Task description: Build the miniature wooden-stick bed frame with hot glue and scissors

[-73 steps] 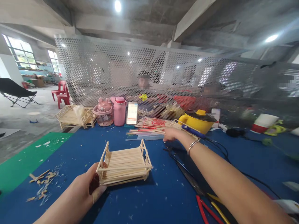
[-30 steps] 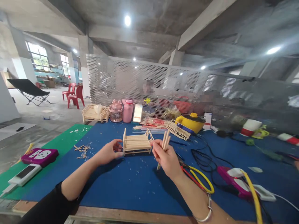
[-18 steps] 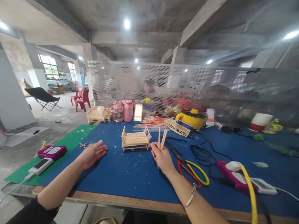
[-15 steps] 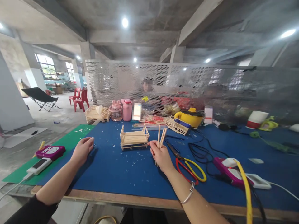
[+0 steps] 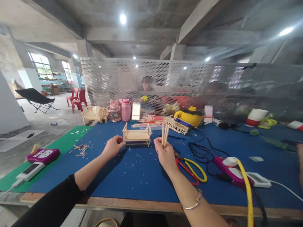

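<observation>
A small bed-shaped model of wooden sticks (image 5: 137,136) stands on the blue mat (image 5: 142,170). My left hand (image 5: 113,147) touches its near left corner with the fingertips. My right hand (image 5: 165,153) is raised just right of the model and grips a few loose wooden sticks (image 5: 164,135) upright in its fingers. A metal bangle is on that wrist.
Red- and yellow-handled cutters (image 5: 192,168) lie right of my right hand, then black cables, a pink glue gun (image 5: 230,170) and a power strip. At the back stand a yellow pot (image 5: 190,116), pink bottles (image 5: 125,109), stick bundles and another stick model (image 5: 92,114). Two people sit behind the mesh screen.
My left hand has come back from the mat's left side to the model's corner. The right hand still holds the sticks upright. The view has shifted slightly.
</observation>
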### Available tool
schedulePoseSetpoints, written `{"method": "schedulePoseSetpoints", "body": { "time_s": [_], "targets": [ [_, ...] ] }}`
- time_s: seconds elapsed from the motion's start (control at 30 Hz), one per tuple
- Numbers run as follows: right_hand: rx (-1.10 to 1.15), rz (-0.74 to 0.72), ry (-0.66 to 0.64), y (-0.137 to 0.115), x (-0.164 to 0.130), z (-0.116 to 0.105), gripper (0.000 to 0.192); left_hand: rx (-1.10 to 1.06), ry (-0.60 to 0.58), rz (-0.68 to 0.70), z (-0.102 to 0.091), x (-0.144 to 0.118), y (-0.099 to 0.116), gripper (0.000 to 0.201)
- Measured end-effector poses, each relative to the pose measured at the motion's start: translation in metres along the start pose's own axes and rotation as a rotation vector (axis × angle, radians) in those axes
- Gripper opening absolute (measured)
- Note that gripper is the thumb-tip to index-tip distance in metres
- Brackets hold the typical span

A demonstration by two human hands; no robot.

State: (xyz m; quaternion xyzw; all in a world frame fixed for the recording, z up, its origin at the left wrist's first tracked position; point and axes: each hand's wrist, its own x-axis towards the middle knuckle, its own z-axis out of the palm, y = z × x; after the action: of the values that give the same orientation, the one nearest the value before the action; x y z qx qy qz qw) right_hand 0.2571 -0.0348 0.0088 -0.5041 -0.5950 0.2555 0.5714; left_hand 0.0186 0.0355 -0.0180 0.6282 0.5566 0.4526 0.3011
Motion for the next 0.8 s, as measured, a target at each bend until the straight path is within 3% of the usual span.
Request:
{"method": "schedulePoseSetpoints", "body": {
  "time_s": [0.1,0.2,0.27,0.4,0.53,0.63,0.8],
  "targets": [
    [-0.276,-0.109,-0.204,-0.011,-0.008,-0.003,0.038,0.028,0.033,0.019,-0.001,0.016,0.005,0.023],
    [-0.905,-0.216,-0.415,-0.014,-0.014,0.004,0.045,0.02,0.042,0.025,-0.001,0.025,0.006,0.027],
    [-1.152,-0.229,-0.473,-0.011,-0.017,0.012,0.043,0.001,0.033,0.023,-0.001,0.027,0.002,0.029],
    [-1.192,-0.235,-0.543,-0.006,-0.014,0.018,0.033,-0.041,0.001,0.01,0.002,0.022,-0.008,0.031],
    [-1.16,-0.247,-0.598,-0.012,0.003,0.021,0.044,-0.093,-0.022,0.003,0.009,0.016,-0.004,0.035],
    [-1.113,-0.197,-0.599,-0.015,0.018,0.039,0.043,-0.124,-0.03,0.013,0.015,0.013,0.005,0.036],
    [-1.001,-0.092,-0.506,-0.003,0.035,0.079,0.024,-0.124,-0.026,0.035,0.017,0.012,0.01,0.034]
  ]
}}
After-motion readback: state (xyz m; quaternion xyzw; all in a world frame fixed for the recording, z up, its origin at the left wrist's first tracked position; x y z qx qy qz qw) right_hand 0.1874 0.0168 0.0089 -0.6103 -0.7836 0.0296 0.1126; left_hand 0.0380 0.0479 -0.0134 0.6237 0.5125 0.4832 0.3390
